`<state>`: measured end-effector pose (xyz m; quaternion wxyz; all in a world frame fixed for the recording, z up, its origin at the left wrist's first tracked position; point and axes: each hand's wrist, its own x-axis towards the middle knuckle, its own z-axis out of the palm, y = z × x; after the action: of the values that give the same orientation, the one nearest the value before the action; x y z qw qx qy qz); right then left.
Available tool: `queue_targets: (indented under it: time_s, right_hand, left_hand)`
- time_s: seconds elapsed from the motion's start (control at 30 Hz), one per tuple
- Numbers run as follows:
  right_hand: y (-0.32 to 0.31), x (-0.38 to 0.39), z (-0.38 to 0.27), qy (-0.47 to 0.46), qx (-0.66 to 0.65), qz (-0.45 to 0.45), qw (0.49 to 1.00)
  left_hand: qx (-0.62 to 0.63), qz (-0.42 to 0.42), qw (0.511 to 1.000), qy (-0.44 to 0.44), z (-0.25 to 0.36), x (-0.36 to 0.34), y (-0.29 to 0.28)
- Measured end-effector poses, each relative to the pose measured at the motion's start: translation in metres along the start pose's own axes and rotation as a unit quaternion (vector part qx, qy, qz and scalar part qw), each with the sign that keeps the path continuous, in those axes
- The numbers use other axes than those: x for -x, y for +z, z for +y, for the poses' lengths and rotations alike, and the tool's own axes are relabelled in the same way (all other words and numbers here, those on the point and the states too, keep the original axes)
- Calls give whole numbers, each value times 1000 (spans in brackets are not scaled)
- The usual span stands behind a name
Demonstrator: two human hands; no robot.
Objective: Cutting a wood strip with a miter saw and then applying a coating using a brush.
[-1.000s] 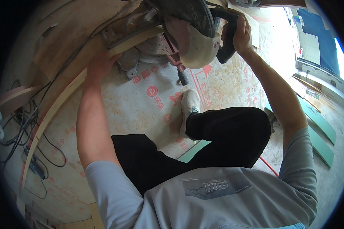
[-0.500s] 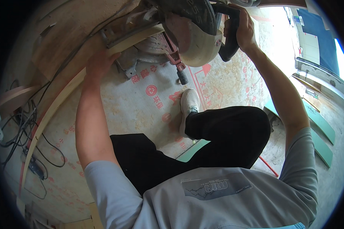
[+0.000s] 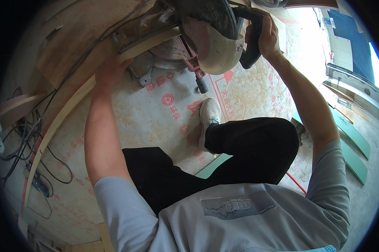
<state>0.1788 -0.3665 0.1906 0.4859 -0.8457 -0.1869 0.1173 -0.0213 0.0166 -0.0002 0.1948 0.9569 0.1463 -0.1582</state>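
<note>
A mitre saw (image 3: 206, 14) with a dark housing and a pale blade guard (image 3: 221, 54) stands on the floor in front of me. My right hand (image 3: 268, 38) is wrapped round its black handle (image 3: 251, 46). A long, thin wooden strip (image 3: 149, 43) lies across the saw's base, against the fence, and runs out far to the left. My left hand (image 3: 111, 71) holds this strip just left of the saw's metal base (image 3: 141, 69), fingers closed over it and partly hidden. The guard covers the blade and the spot where it meets the strip.
Black cables (image 3: 25, 138) lie tangled at the left, by a dark power tool (image 3: 39, 185). Printed protective sheeting (image 3: 156, 122) with sawdust covers the floor. Green boards (image 3: 351, 130) lie at the right. My shoe (image 3: 209, 111) is close to the saw's front knob (image 3: 201, 85).
My right hand and the saw handle have shifted very slightly left and down. My left hand stays in about the same place on the wooden strip.
</note>
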Motion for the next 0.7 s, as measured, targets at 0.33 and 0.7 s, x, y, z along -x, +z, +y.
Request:
queue_targets:
  time_s: [0.33,0.7]
  right_hand:
    - [6,-12,-28,6,-13,33,999]
    - [0,-2,-3,-30,10,-4,999]
  left_hand:
    - [10,-1,1000,2,-8,3,3]
    - [9,-4,1000,24,-7,4,2]
